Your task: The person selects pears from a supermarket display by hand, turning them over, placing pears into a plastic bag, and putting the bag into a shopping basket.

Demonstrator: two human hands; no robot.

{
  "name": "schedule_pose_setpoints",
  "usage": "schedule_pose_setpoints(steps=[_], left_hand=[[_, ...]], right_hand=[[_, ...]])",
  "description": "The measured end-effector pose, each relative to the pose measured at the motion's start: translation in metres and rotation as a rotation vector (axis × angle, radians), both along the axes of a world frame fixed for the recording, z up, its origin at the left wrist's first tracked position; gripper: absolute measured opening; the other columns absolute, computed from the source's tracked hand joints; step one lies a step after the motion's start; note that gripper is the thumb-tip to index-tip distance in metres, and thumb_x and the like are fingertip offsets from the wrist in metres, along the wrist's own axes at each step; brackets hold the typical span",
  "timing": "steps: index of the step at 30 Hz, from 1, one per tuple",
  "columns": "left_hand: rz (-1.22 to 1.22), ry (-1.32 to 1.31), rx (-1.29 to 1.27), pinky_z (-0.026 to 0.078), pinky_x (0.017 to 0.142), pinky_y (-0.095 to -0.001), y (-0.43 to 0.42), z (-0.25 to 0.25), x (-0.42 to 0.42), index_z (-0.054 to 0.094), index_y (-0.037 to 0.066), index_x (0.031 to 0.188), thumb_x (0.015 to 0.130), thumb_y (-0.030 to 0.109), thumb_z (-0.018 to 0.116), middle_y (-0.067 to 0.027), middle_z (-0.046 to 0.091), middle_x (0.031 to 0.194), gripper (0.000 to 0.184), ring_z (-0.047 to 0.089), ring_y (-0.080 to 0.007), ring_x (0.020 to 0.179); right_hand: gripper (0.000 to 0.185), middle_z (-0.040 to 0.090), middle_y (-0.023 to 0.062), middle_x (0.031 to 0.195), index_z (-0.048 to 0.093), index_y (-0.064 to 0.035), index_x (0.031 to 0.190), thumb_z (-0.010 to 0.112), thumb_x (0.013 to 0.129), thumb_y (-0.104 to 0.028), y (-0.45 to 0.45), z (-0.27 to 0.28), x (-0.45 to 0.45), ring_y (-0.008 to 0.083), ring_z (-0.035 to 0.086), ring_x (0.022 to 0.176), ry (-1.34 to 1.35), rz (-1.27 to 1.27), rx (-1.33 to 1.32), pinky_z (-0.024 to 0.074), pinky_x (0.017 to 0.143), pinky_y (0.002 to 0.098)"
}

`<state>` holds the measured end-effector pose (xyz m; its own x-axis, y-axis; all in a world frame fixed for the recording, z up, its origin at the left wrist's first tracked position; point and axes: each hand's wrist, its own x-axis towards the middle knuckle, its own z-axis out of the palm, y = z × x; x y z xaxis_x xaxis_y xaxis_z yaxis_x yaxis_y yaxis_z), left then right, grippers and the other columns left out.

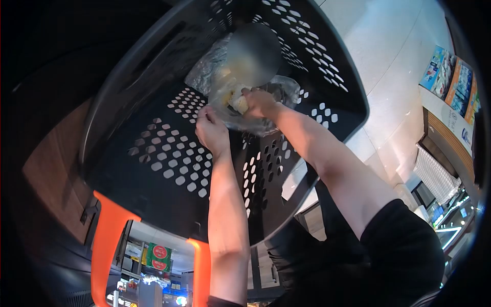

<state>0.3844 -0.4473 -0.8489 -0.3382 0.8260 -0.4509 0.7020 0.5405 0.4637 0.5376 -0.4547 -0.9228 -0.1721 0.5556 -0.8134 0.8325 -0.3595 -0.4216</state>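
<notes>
Both hands reach into a dark grey plastic shopping basket (128,97) with perforated walls and floor. Toward its far end lies a clear plastic bag (232,122) with yellowish contents. My left hand (212,132) is closed in a pinch at the bag's near left edge. At the bag's mouth, my right hand (262,104) has its fingers curled against a pale yellow-white lump (239,104), whose kind I cannot make out. A round blurred patch covers part of the bag and whatever lies behind it. More crinkled clear plastic (204,69) rests against the far left wall.
An orange handle (115,217) hangs off the basket's near end. To the right are a pale tiled floor (378,61) and colourful printed boxes (452,84). Brown wood panelling (56,169) stands at left. Shelves with goods, including a green-and-red package (158,256), show below the basket.
</notes>
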Motion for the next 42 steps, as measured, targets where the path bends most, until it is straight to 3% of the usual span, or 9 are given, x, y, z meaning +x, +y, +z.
schedule_pose_setpoints(steps=[2, 7, 9, 10, 11, 14, 17, 21, 42], left_hand=[[0.015, -0.038, 0.200, 0.052, 0.069, -0.0396, 0.005, -0.006, -0.001, 0.065, -0.002, 0.102, 0.099, 0.019, 0.051, -0.0212, 0.070, 0.083, 0.025, 0.069, -0.0359, 0.078], [0.095, -0.171, 0.131, 0.050, 0.067, -0.0369, -0.019, -0.032, -0.009, 0.063, -0.005, 0.102, 0.100, 0.014, 0.049, -0.0182, 0.068, 0.081, 0.024, 0.065, -0.0293, 0.070], [0.025, -0.154, 0.332, 0.044, 0.066, -0.0279, -0.040, -0.047, -0.015, 0.058, -0.005, 0.099, 0.102, 0.019, 0.046, -0.0032, 0.057, 0.080, 0.026, 0.050, -0.0120, 0.073], [0.224, -0.309, 0.186, 0.043, 0.070, -0.0270, -0.039, -0.031, -0.010, 0.056, -0.003, 0.099, 0.103, 0.021, 0.044, -0.0044, 0.055, 0.084, 0.027, 0.050, -0.0121, 0.079], [0.226, -0.303, 0.186, 0.043, 0.070, -0.0270, -0.036, -0.024, -0.010, 0.056, -0.003, 0.099, 0.103, 0.021, 0.044, -0.0044, 0.055, 0.084, 0.027, 0.050, -0.0121, 0.079], [0.466, -0.474, 0.180, 0.039, 0.050, -0.0241, -0.030, -0.017, -0.014, 0.050, 0.003, 0.086, 0.105, 0.023, 0.042, 0.0017, 0.043, 0.064, 0.029, 0.041, -0.0075, 0.055], [0.409, -0.319, 0.157, 0.037, 0.048, -0.0231, -0.012, -0.010, -0.011, 0.047, 0.005, 0.083, 0.105, 0.024, 0.040, 0.0017, 0.042, 0.062, 0.030, 0.040, -0.0077, 0.053], [0.270, -0.430, 0.163, 0.037, 0.047, -0.0240, -0.011, -0.022, -0.005, 0.043, 0.005, 0.078, 0.105, 0.024, 0.041, 0.0015, 0.041, 0.060, 0.034, 0.041, -0.0080, 0.051], [0.370, -0.520, 0.117, 0.034, 0.047, -0.0239, -0.004, -0.032, 0.000, 0.052, 0.003, 0.082, 0.104, 0.022, 0.043, 0.0021, 0.044, 0.057, 0.030, 0.041, -0.0062, 0.051]], right_hand=[[0.076, 0.058, 0.0200, 0.122, 0.050, -0.0063, 0.127, 0.083, 0.063, -0.031, -0.008, -0.025, -0.014, 0.0348, 0.058, 0.115, 0.034, 0.207, 0.022, 0.0494, 0.094, 0.0421], [0.066, 0.060, 0.0166, 0.123, 0.055, -0.0087, 0.126, 0.079, 0.068, -0.030, -0.006, -0.052, -0.041, 0.0313, 0.055, 0.119, -0.017, 0.484, 0.028, 0.0475, 0.096, 0.0399], [0.058, 0.062, 0.0151, 0.123, 0.059, -0.0071, 0.121, 0.076, 0.073, -0.033, -0.004, -0.060, -0.053, 0.0321, 0.055, 0.120, 0.031, 0.377, -0.041, 0.0452, 0.099, 0.0411], [0.058, 0.062, 0.0151, 0.123, 0.059, -0.0071, 0.121, 0.076, 0.073, -0.033, -0.005, -0.067, -0.057, 0.0321, 0.055, 0.120, 0.038, 0.380, -0.042, 0.0452, 0.099, 0.0411], [0.055, 0.062, 0.0139, 0.123, 0.061, -0.0074, 0.119, 0.074, 0.074, -0.036, -0.004, -0.073, -0.059, 0.0307, 0.055, 0.120, 0.080, 0.147, -0.149, 0.0451, 0.099, 0.0405], [0.052, 0.063, 0.0127, 0.123, 0.063, -0.0079, 0.117, 0.072, 0.076, -0.039, -0.006, -0.090, -0.055, 0.0293, 0.056, 0.119, 0.093, -0.308, -0.229, 0.0451, 0.099, 0.0398], [0.052, 0.063, 0.0128, 0.123, 0.063, -0.0081, 0.117, 0.072, 0.076, -0.040, -0.008, -0.095, -0.037, 0.0293, 0.056, 0.119, 0.048, -0.316, -0.109, 0.0452, 0.099, 0.0397], [0.053, 0.063, 0.0129, 0.123, 0.063, -0.0084, 0.118, 0.071, 0.077, -0.040, -0.016, -0.100, -0.012, 0.0293, 0.057, 0.119, 0.020, -0.270, -0.003, 0.0454, 0.099, 0.0395], [0.055, 0.064, 0.0133, 0.122, 0.061, -0.0100, 0.121, 0.068, 0.078, -0.044, -0.033, -0.153, -0.025, 0.0291, 0.058, 0.118, -0.104, -0.225, 0.256, 0.0462, 0.098, 0.0386]])
